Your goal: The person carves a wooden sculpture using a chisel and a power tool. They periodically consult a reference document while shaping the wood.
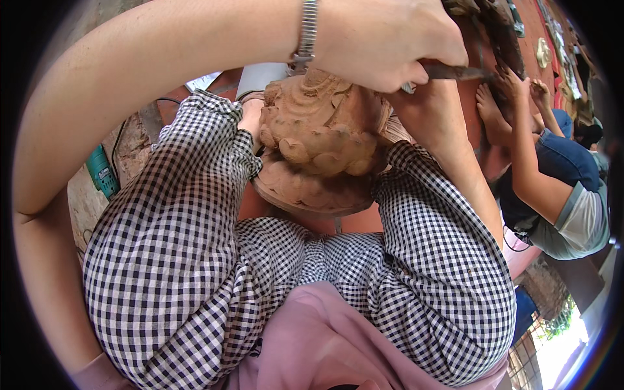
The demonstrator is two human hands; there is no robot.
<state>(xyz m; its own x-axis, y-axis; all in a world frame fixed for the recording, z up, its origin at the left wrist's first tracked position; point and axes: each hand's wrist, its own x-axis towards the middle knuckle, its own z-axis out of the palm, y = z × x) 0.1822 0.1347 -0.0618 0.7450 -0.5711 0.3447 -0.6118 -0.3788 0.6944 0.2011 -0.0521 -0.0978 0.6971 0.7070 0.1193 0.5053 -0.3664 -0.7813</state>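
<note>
A reddish-brown carved figure with rounded, curling forms stands on its round base between my knees. My left hand, with a metal-banded watch at the wrist, reaches across above the carving. Its fingers are closed around a dark, tapered tool, whose kind I cannot make out. Close below it, my right hand is at the carving's right side. My left hand covers its fingers, so its grip is hidden. A small metallic bit shows between the two hands.
Reddish tiles show under the carving. Left of my checked trousers lies a teal power tool with a dark cord. On the right, a co-worker sits close by, hands near a dark piece. A pale round object lies beyond.
</note>
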